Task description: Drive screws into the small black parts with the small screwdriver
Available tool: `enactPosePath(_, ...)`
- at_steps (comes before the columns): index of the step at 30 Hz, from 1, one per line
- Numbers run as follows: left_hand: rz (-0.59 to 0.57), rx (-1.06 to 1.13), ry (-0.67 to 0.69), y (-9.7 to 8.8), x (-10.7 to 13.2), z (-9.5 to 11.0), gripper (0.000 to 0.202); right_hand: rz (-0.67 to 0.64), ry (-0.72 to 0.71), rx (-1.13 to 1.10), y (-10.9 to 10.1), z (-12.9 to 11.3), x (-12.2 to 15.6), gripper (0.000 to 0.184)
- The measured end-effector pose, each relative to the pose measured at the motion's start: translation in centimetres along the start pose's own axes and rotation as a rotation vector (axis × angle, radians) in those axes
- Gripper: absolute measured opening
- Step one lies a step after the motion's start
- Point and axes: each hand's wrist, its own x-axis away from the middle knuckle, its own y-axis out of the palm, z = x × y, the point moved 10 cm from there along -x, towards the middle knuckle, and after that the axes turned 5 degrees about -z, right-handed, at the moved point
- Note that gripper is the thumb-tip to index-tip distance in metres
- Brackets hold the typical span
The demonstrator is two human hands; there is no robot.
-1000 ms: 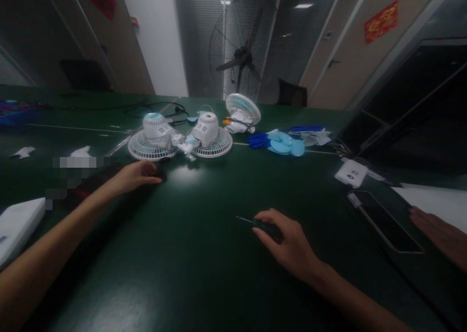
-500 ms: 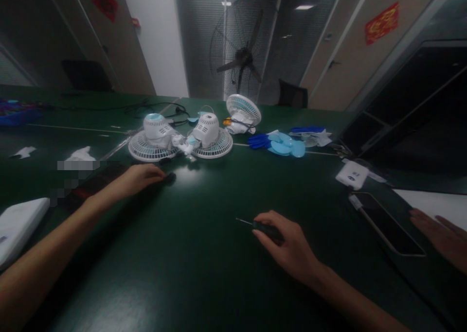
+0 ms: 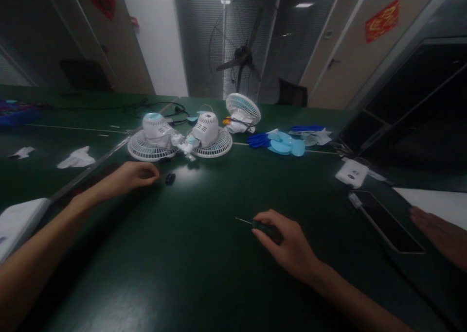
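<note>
My right hand (image 3: pixel 288 244) rests on the dark green table (image 3: pixel 204 254) with its fingers wrapped round the black handle of a small screwdriver (image 3: pixel 255 222), whose thin shaft points left. My left hand (image 3: pixel 127 177) lies further out to the left, fingers curled loosely, next to a small black part (image 3: pixel 170 178) that sits just clear of the fingertips. Behind it lie two white desk fans (image 3: pixel 178 137) face down on their grilles. A third small fan (image 3: pixel 242 112) stands further back.
Blue fan blades (image 3: pixel 282 145) lie in a heap mid-right. A phone (image 3: pixel 383 220) and a white adapter (image 3: pixel 352 172) sit at the right, beside another person's hand (image 3: pixel 443 235). White scraps (image 3: pixel 76 158) and a white box (image 3: pixel 18 222) lie left. A big floor fan (image 3: pixel 241 50) stands behind.
My left hand has drawn back a little to the left, leaving the small black part uncovered on the table. My right hand has stayed put on the screwdriver.
</note>
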Motion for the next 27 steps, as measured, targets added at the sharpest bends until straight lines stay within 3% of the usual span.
enactPosePath(5,0.046,0.18,0.06,0.4,-0.5,1.3,0.037,-0.001,-0.001,-0.002,-0.1,-0.2,-0.1,0.015)
enactPosePath(11,0.204,0.322,0.065,0.2,-0.8,1.5,0.038,-0.011,0.004,-0.001,-0.1,0.0,0.0,0.016)
enactPosePath(15,0.116,0.416,0.067,1.4,-1.2,2.4,0.038,-0.014,0.004,0.007,0.1,0.3,0.1,0.017)
enactPosePath(22,-0.023,0.556,0.119,4.2,-1.5,6.5,0.032,-0.008,-0.01,0.038,0.1,0.2,-0.1,0.015)
enactPosePath(27,0.172,0.428,0.122,2.0,-1.3,6.0,0.032,-0.014,-0.012,0.029,0.1,0.0,-0.1,0.016)
